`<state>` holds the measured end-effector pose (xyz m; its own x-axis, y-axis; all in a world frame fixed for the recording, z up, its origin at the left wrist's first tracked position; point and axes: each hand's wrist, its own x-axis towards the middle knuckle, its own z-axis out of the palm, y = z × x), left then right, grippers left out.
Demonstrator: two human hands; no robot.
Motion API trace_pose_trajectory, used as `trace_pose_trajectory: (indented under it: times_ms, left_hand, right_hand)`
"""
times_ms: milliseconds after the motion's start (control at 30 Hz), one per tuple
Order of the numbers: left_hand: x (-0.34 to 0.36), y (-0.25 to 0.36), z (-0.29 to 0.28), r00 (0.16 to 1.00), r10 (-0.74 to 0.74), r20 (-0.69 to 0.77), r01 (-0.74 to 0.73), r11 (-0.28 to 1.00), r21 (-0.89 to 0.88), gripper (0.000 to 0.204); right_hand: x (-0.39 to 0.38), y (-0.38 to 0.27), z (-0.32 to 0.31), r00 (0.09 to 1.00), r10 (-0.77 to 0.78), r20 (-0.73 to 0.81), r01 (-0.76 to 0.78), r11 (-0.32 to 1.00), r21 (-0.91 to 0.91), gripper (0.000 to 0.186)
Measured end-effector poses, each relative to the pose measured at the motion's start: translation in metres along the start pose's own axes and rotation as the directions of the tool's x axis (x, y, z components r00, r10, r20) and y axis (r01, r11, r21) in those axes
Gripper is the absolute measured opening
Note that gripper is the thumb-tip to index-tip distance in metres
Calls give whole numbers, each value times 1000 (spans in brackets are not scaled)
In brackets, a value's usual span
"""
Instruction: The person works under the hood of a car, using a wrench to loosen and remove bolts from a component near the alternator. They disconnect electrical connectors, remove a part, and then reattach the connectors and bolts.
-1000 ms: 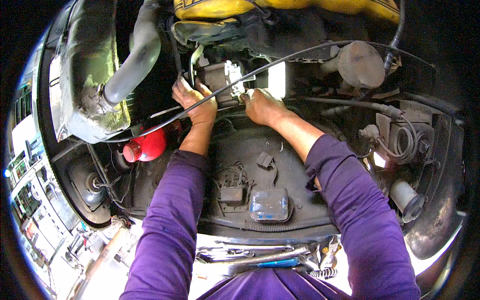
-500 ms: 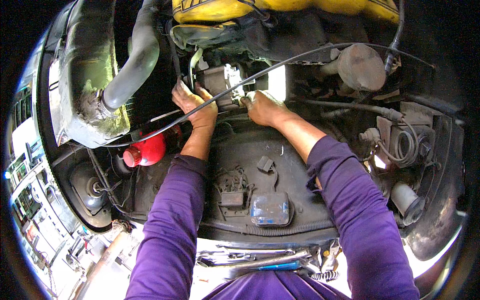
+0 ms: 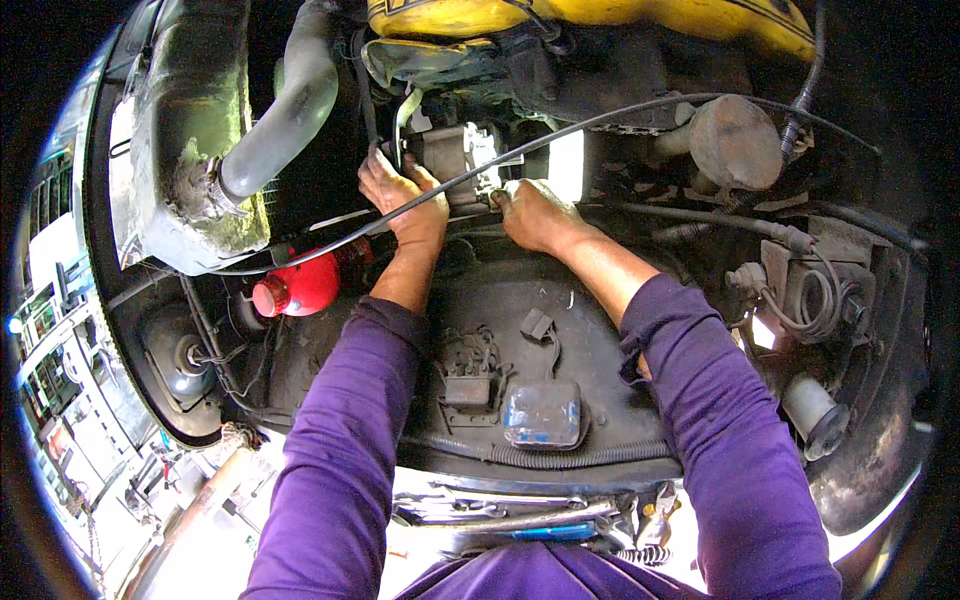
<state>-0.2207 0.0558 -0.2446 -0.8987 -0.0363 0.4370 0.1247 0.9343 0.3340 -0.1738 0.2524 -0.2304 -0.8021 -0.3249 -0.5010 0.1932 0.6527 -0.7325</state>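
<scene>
Tools (image 3: 510,520) lie at the near edge; beyond them, a small box (image 3: 542,412) is fixed to a dark panel. The left hand (image 3: 404,200), fingers part-spread, meets the left end of the metal unit (image 3: 445,152); the right hand (image 3: 538,215), fingers curled, meets its lower right. Neither grip can be determined. A cable (image 3: 600,119) crosses before the unit, below a yellow cover (image 3: 590,18).

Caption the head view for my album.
Left hand and right hand at a metal part, dark cable crossing in front.
</scene>
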Motion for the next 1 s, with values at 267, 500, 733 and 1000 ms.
trace_pose_trajectory:
  times_ms: [267,500,733,1000]
  left_hand:
    - [1,6,-2,999,-48,17,48,999,8,56]
    - [1,3,-1,1000,-13,15,12,1000,20,56]
    - [0,2,-1,998,-54,35,53,997,47,55]
    - [-2,-6,-6,999,14,44,-15,1000,10,57]
  right_hand:
    - [-4,0,9,994,42,-102,-38,998,48,41]
    - [0,-6,7,988,150,-27,-150,989,17,39]
    - [-8,-11,4,991,126,-45,-124,991,42,41]
    - [-15,-18,-9,990,133,50,-134,991,12,46]
